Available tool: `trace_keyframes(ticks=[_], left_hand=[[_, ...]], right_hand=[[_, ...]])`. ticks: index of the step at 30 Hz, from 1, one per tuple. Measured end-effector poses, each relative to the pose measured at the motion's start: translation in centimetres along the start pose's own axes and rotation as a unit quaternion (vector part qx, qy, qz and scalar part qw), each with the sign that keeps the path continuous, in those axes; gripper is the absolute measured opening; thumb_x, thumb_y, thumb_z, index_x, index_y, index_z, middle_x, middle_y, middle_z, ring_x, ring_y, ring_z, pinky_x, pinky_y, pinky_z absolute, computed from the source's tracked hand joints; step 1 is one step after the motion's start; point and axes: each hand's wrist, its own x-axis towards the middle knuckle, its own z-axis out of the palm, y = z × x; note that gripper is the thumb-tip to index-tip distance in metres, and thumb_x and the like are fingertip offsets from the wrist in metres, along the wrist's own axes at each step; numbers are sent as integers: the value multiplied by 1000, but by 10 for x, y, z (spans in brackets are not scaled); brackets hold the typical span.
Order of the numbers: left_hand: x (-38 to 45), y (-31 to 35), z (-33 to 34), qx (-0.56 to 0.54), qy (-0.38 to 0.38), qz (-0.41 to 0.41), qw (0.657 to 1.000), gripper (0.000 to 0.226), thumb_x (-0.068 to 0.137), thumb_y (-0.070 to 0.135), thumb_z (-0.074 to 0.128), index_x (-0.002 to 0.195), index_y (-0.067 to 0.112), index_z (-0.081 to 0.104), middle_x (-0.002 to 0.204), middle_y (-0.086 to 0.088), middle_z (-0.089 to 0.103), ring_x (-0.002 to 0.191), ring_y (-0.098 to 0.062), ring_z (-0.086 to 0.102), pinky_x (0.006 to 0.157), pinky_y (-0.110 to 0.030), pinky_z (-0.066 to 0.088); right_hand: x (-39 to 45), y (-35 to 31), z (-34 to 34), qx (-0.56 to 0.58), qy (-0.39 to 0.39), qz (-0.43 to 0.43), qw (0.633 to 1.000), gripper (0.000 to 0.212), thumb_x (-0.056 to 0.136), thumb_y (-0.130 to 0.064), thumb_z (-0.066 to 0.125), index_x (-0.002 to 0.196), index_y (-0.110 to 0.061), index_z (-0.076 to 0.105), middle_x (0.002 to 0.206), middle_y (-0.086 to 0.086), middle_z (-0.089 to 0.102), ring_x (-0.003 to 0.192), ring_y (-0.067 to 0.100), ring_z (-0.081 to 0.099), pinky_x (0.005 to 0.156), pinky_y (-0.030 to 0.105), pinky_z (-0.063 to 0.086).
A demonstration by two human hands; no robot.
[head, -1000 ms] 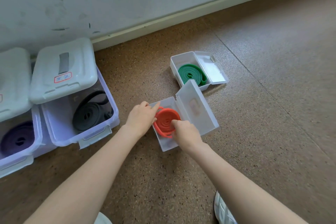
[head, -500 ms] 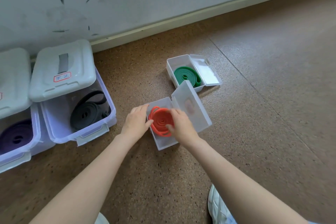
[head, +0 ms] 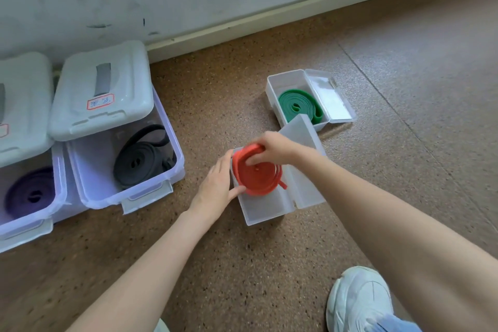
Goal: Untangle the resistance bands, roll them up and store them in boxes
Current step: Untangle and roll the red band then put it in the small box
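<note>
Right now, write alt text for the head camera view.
Two hands press a rolled red band into a small clear box on a speckled brown floor: right hand on top, left hand at its side. Nearby boxes hold green, black and purple rolls.

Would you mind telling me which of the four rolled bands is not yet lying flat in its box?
The red band: both hands hold it tilted over its small box; green, black and purple lie flat.
</note>
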Motion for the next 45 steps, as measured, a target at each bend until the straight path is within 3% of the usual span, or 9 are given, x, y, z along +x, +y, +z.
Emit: trace_keyframes(ticks=[6, 9, 11, 16, 21, 25, 30, 40, 45], left_hand=[[14, 29, -19, -121, 15, -73, 990, 58, 83, 12, 64, 135, 9, 39, 137, -7, 46, 125, -16, 41, 100, -29, 34], [7, 46, -39, -496, -4, -199, 845, 39, 87, 3, 38, 123, -2, 50, 115, -13, 61, 94, -18, 59, 80, -29, 49], [-1, 49, -48, -600, -21, -211, 771, 33, 91, 17, 39, 118, 4, 54, 111, -12, 65, 91, -21, 65, 75, -30, 53], [-13, 72, -48, -454, 5, -211, 866, 39, 83, 16, 69, 117, 1, 58, 103, -12, 68, 94, -22, 66, 83, -31, 53], [-21, 69, -65, -515, -77, -203, 829, 21, 84, 17, 64, 102, 6, 65, 83, -8, 71, 71, -17, 66, 63, -28, 54], [-26, 57, -77, -542, -166, -180, 804, 27, 76, 12, 66, 103, 6, 66, 89, -11, 73, 77, -20, 71, 62, -31, 57], [-26, 55, -77, -425, -249, -166, 854, 16, 82, 4, 66, 97, 11, 68, 85, -3, 74, 78, -12, 71, 66, -22, 56], [-35, 50, -85, -415, -281, -159, 850, 22, 75, 10, 70, 96, 9, 70, 92, -10, 73, 80, -15, 70, 74, -25, 57], [-28, 52, -94, -516, -131, -162, 831, 23, 75, 14, 66, 96, 6, 69, 78, -6, 74, 63, -11, 69, 57, -20, 56]], right_hand=[[-20, -2, -22, 102, 71, 29, 992, 20, 81, -26, 71, 79, -7, 65, 77, 8, 64, 73, 18, 57, 67, 29, 45], [-36, -6, -24, 208, 97, 38, 973, 20, 82, -20, 70, 89, -1, 69, 78, 9, 66, 71, 15, 59, 68, 28, 48], [-48, -7, -24, 301, 109, 39, 946, 14, 83, -15, 69, 94, -5, 70, 76, 1, 66, 67, 6, 59, 63, 15, 49], [-68, -22, -18, 366, 98, 35, 925, 19, 86, -16, 66, 102, -7, 68, 88, 4, 68, 76, 8, 63, 71, 17, 52], [-84, -28, -22, 434, -5, 41, 900, 36, 82, -45, 64, 110, -22, 67, 108, 2, 69, 105, 15, 62, 92, 33, 48], [-92, -24, -25, 413, -58, 51, 907, 74, 73, -70, 45, 101, -5, 65, 90, 15, 62, 86, 19, 56, 84, 27, 42], [-87, -29, -35, 369, 31, 78, 926, 45, 80, -54, 61, 65, -12, 53, 52, -1, 40, 44, 11, 45, 40, 18, 39], [-84, -7, -57, 204, 185, 110, 955, 43, 73, -50, 73, 52, -13, 63, 43, 0, 43, 29, 6, 39, 33, 16, 30], [-93, -11, -57, 167, 158, 48, 972, 29, 82, -40, 68, 66, -15, 67, 53, -5, 49, 38, 0, 41, 41, 21, 40]])
